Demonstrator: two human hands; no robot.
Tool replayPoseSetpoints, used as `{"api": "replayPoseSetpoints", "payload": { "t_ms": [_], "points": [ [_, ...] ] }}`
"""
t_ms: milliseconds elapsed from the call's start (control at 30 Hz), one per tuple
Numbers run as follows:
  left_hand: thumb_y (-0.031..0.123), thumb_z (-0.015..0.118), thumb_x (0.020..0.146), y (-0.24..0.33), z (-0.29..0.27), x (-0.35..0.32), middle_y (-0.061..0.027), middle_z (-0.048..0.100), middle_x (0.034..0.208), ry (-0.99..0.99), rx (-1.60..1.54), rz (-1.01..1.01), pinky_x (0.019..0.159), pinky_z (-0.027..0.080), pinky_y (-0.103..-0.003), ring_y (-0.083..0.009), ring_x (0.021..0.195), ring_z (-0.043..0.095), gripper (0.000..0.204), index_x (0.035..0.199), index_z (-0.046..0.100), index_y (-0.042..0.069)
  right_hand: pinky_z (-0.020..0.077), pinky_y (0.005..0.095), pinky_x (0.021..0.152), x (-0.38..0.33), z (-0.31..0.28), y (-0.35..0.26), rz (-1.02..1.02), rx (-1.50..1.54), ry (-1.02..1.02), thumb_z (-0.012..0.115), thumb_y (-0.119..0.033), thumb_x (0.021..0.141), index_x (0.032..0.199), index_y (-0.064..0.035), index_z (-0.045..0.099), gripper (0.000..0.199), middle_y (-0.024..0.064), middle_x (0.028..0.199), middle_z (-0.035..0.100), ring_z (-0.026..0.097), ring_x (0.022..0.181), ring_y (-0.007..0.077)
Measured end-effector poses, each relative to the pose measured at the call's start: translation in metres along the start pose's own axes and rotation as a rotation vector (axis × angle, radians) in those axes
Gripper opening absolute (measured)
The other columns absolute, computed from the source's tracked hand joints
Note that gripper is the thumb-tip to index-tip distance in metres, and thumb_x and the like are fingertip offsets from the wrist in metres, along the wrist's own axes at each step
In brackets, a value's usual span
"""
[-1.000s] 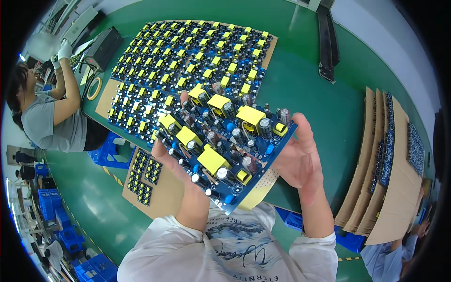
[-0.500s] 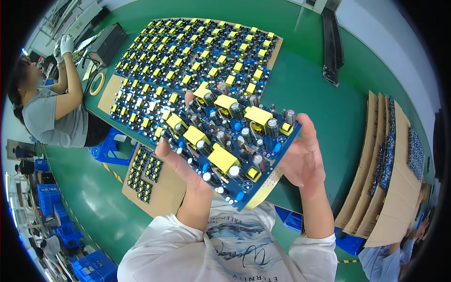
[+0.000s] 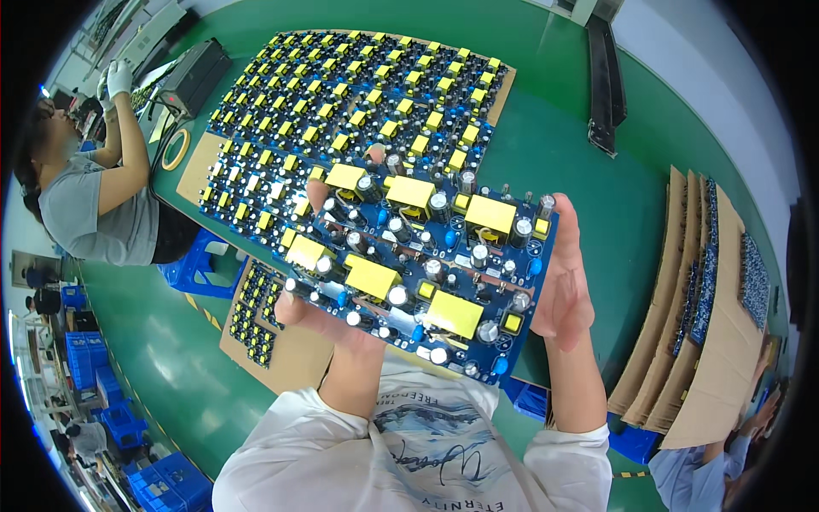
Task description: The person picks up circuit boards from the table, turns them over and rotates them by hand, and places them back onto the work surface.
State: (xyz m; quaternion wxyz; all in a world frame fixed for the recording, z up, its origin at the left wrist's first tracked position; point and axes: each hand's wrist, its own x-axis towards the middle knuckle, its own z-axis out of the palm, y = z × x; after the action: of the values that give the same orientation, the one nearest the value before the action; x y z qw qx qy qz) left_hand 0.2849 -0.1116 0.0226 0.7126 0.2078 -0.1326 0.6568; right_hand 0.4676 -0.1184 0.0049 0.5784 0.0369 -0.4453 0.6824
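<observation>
Up in front of my chest is a blue circuit board panel [image 3: 401, 249], with rows of yellow transformers, upright silver-topped capacitors and small blue discs on its upper face. My left hand [image 3: 328, 328] grips its left side, thumb at the near corner and fingertips showing past the far left edge; the rest of those fingers are hidden under the panel. Along the right edge, my right hand [image 3: 567, 290] supports the panel with its palm, its other fingers mostly hidden behind. Beyond the panel, many similar boards [image 3: 341, 94] lie in close rows on cardboard atop the green table.
Smaller boards [image 3: 254, 328] rest on cardboard at lower left. Cardboard sheets with boards between them [image 3: 674, 307] stand at right. A black metal rail [image 3: 601, 85] lies on the far right tabletop. A tape roll [image 3: 176, 151] sits near a gloved co-worker [image 3: 94, 196] at left.
The panel has turned and tilted, so its component face now shows more squarely toward me. Both hands have shifted with it and keep hold of its sides.
</observation>
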Motion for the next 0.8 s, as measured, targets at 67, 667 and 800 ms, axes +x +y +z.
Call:
{"api": "replayPoseSetpoints", "payload": {
  "t_ms": [67,667,800],
  "points": [
    [0.040,0.068,0.066,0.000,0.000,0.000,-0.0121,0.034,0.133,-0.012,0.000,-0.002,0.097,0.032,-0.048,-0.0304,0.119,0.036,0.090,0.138,0.017,0.021,0.0303,0.0531,0.099,0.000,0.002,0.000,0.002,-0.013,0.018,0.087,-0.016,0.043,0.140,-0.0176,0.010,0.124,0.0121,0.140,0.026,0.028,0.127,0.0343],
    [0.033,0.074,0.064,0.001,-0.009,-0.015,-0.0072,0.037,0.131,-0.152,0.015,-0.003,0.097,0.034,-0.045,-0.0268,0.117,0.038,0.100,0.140,0.009,0.027,0.0285,0.0449,0.102,0.017,0.032,-0.008,0.064,0.063,0.465,0.085,-0.009,0.044,0.140,-0.0089,0.006,0.124,0.0164,0.139,0.028,0.034,0.124,0.0304],
    [0.032,0.075,0.063,0.000,-0.008,-0.015,-0.0072,0.037,0.131,-0.155,0.048,0.000,0.096,0.035,-0.045,-0.0267,0.117,0.038,0.101,0.140,0.009,0.027,0.0284,0.0446,0.102,0.017,0.034,-0.011,0.079,0.086,0.515,0.086,-0.011,0.042,0.140,-0.0087,0.007,0.126,0.0160,0.138,0.028,0.035,0.124,0.0303]
  ]
}}
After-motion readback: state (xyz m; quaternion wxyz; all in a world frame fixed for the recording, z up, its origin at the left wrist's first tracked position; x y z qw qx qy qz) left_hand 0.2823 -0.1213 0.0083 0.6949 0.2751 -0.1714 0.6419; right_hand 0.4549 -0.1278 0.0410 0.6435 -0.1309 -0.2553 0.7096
